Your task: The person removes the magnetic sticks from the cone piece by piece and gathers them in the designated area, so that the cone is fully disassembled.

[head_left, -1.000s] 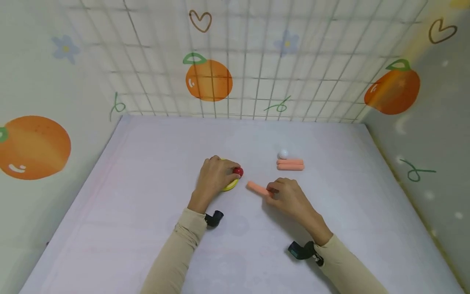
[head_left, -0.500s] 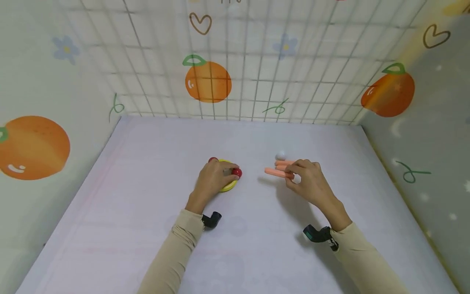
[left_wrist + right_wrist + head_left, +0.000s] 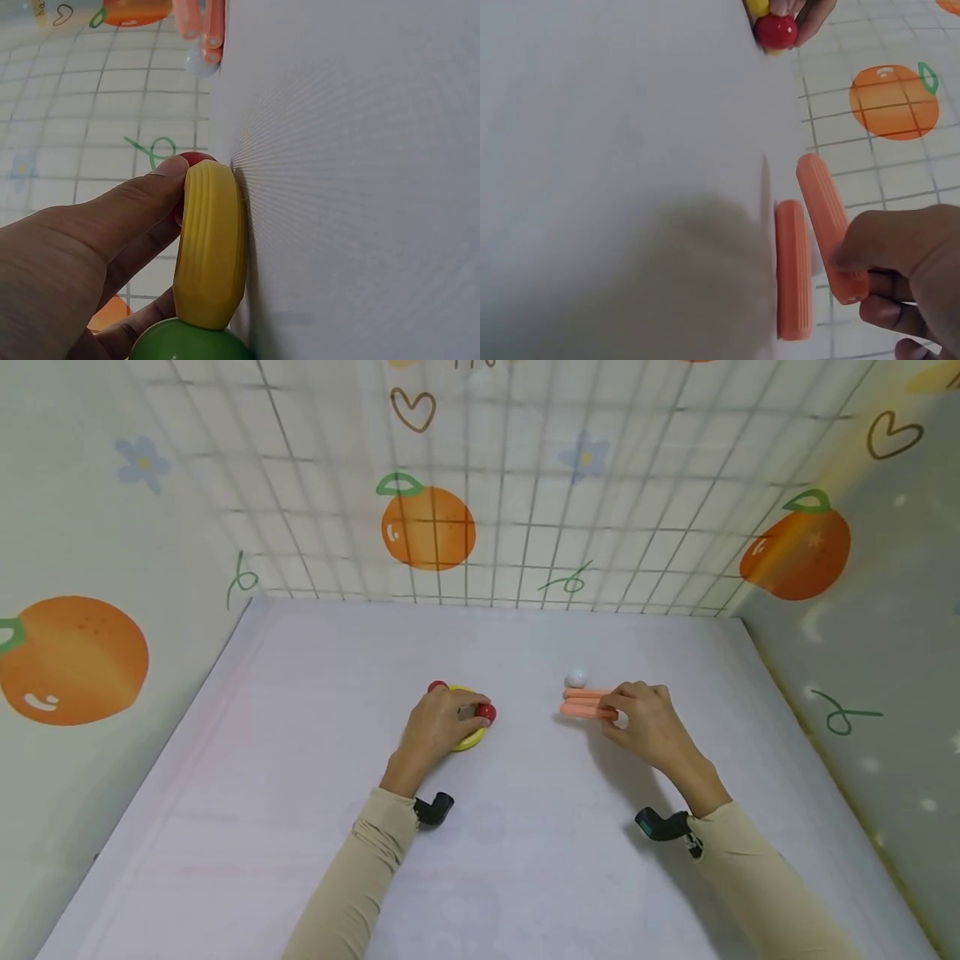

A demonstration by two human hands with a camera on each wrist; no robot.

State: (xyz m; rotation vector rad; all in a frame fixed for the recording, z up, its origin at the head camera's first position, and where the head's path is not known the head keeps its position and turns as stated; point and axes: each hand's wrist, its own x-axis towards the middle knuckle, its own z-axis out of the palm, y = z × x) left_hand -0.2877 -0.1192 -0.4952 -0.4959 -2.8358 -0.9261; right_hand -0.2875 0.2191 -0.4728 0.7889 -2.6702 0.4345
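Observation:
My left hand (image 3: pixel 433 722) pinches a glossy red ball (image 3: pixel 486 713) between thumb and finger, at the side of a yellow ring-like piece (image 3: pixel 470 741) that the hand partly covers. In the left wrist view this piece is thick and ridged, and a green ball (image 3: pixel 191 341) touches its near end. A second red ball (image 3: pixel 437 685) peeks out behind the left knuckles. On the other side, my right hand (image 3: pixel 648 722) pinches one end of a ridged salmon-coloured stick (image 3: pixel 825 217), held slightly above the table. Matching sticks (image 3: pixel 581 694) lie just behind it, side by side.
A small white ball (image 3: pixel 576 678) sits against the far side of the lying sticks. The pale tabletop (image 3: pixel 315 677) ends at a grid-patterned back wall (image 3: pixel 510 527) printed with oranges. Side walls stand left and right.
My right hand has carried the stick from the middle of the table to the right and away from me, to beside the other sticks. My left hand stays on the red ball.

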